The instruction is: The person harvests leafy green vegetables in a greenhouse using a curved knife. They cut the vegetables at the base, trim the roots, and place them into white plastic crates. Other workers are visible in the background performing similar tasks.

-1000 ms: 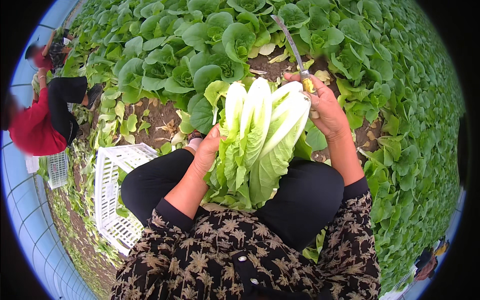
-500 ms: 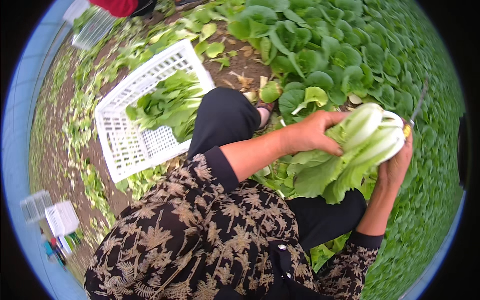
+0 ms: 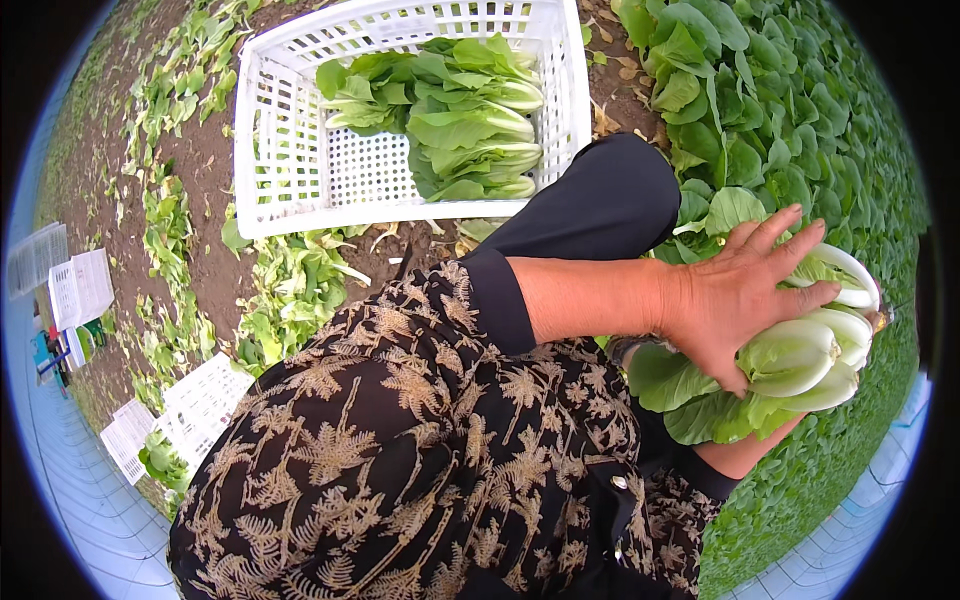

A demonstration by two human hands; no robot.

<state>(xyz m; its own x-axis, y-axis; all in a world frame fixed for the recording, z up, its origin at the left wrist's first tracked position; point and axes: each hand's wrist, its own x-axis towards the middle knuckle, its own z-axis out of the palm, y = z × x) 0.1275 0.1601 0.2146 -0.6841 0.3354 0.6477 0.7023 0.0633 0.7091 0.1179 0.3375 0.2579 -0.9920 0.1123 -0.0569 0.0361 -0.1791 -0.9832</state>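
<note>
A pale-stemmed head of bok choy (image 3: 795, 362) is at the right, its leaves pointing toward me and its white base outward. Across its upper side lies my left hand (image 3: 722, 298), fingers stretched and spread, thumb against the leaves. My right forearm (image 3: 752, 455) comes up from below and passes beneath the bok choy, which hides the right hand and whatever it holds. Beyond my bent left knee stands a white slatted crate (image 3: 262, 200). Inside it, several heads of bok choy (image 3: 470, 130) lie on their sides, mostly stacked toward the crate's right end.
A dense bed of growing greens (image 3: 780, 110) fills the right side. Brown soil (image 3: 205, 240) with strips of discarded leaves (image 3: 300, 290) stretches left. More white crates (image 3: 82, 287) stand at the far left, and another crate (image 3: 205, 405) is at lower left. My knee (image 3: 610, 195) is beside the near crate.
My left hand has gone from gripping the bok choy to spread fingers on it. The right hand and its blade have passed out of sight. The view has turned, showing the crate higher.
</note>
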